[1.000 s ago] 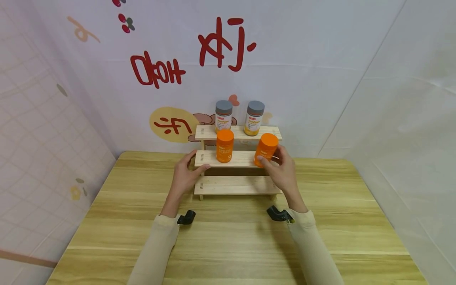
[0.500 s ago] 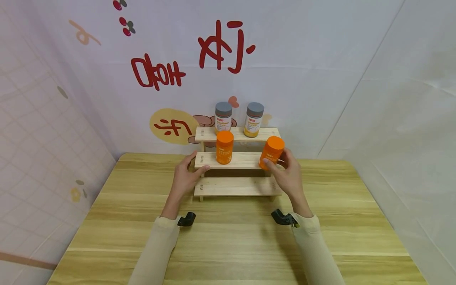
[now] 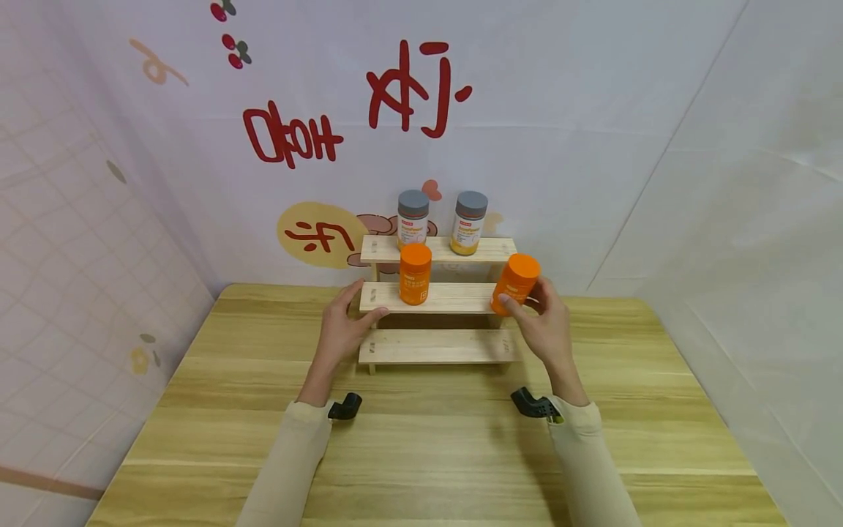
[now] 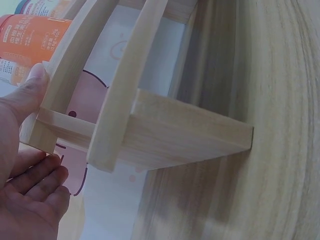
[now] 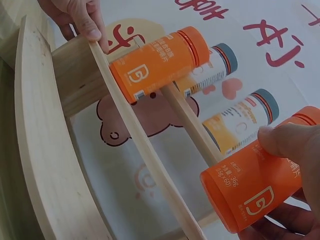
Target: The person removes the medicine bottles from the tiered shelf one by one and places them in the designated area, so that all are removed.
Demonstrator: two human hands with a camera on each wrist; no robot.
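Note:
My right hand (image 3: 545, 322) grips an orange pill bottle (image 3: 516, 284), thumb in front and fingers behind. The bottle leans to the right at the right end of the middle tier; in the right wrist view the held bottle (image 5: 250, 185) is apart from the tier's edge. My left hand (image 3: 342, 318) holds the left end of the three-tier wooden stand (image 3: 441, 348), its thumb on the middle tier and its fingers around the end. Another orange pill bottle (image 3: 415, 274) stands upright on the middle tier, left of centre.
On the top tier stand two grey-capped bottles, a left one (image 3: 413, 219) and a right one (image 3: 468, 223). The stand sits toward the back of a wood-grain table (image 3: 421, 454). Behind it hangs a printed white backdrop (image 3: 560, 146).
My right hand has moved to the right along the middle tier with the orange pill bottle, which now leans more. My left hand stays at the stand's left end.

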